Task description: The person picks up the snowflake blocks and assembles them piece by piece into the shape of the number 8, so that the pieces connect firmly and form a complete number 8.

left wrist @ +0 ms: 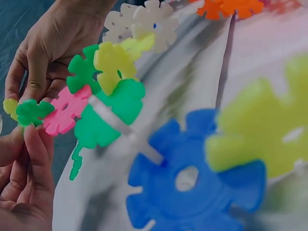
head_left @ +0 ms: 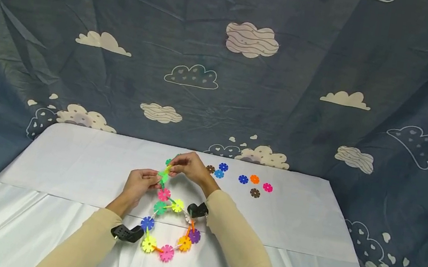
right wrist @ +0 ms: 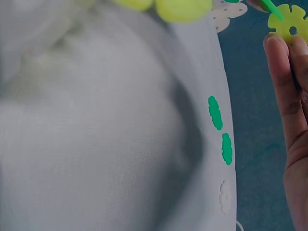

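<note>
A chain of notched plastic discs hangs between the two hands and the table. Its lower part is a ring with a blue disc (left wrist: 187, 178), a purple disc (head_left: 194, 236), an orange disc (head_left: 184, 243) and several others. Above the ring come a pink disc (head_left: 164, 194) and a light green disc (head_left: 163, 176). My left hand (head_left: 142, 183) pinches the green disc at the top end. My right hand (head_left: 190, 166) holds a yellow disc (right wrist: 288, 21) by its edge, and this disc meets the green one at their slots.
Loose discs lie toward the back right of the white table (head_left: 80, 164), among them an orange disc (head_left: 254, 179), a pink disc (head_left: 267, 187) and a brown disc (head_left: 255, 193). Two green discs (right wrist: 215, 113) lie near the back edge. A dark cloud-print curtain (head_left: 283, 116) hangs behind.
</note>
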Tool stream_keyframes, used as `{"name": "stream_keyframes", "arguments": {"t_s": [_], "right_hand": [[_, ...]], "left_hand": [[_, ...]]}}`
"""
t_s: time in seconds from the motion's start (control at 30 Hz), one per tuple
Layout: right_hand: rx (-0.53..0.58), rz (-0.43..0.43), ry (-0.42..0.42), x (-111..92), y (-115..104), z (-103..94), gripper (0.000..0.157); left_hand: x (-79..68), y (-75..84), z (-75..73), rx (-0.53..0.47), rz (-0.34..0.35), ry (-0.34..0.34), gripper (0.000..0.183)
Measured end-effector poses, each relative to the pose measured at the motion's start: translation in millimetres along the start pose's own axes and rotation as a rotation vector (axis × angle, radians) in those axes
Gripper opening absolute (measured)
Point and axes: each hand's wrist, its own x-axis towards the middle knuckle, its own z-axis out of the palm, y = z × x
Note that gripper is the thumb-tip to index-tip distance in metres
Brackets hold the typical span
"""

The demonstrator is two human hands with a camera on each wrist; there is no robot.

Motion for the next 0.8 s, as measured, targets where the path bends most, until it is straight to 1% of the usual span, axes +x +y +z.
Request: {"name": "stream_keyframes", "arguments": {"t_s": [0.1,0.17,0.3,0.4,0.47,0.53,0.7,0.8], "right_hand": [[0.019,0.005,-0.001,-0.8,1.7,1.3,0.014],[0.012,0.012,-0.009,-1.6,2.2,1.0,0.015],[-0.050,0.022,-0.034,-1.9,0.8,-2.0,0.013],[-0.112,-0.009,-0.053,-0.9,-2.3,-4.6,0.011],[-0.141,-0.042,-0.060,0.3,-4.1,-5.3,0.010],[-0.156,-0.067,-0.059,1.4,-5.5,-5.1,0.011],[-0.182,-0.071,-0.058,1.3,-6.6,-1.7,0.013],[-0.206,-0.072,-0.056,0.3,-7.6,0.9,0.015]], "left_hand": [[-2.1,1.0,0.3,-0.001,0.001,-0.002,0.026],[-2.3,1.5,-0.5,0.010,0.008,-0.025,0.025],[0.3,2.3,-5.7,0.071,0.015,-0.111,0.019],[4.3,3.0,-10.3,0.121,0.021,-0.183,0.016],[6.7,3.8,-12.7,0.136,0.019,-0.225,0.018],[9.5,4.8,-14.6,0.144,0.015,-0.264,0.025],[11.8,8.1,-17.2,0.143,-0.017,-0.354,0.040],[10.8,9.6,-17.8,0.130,-0.031,-0.369,0.042]]}}
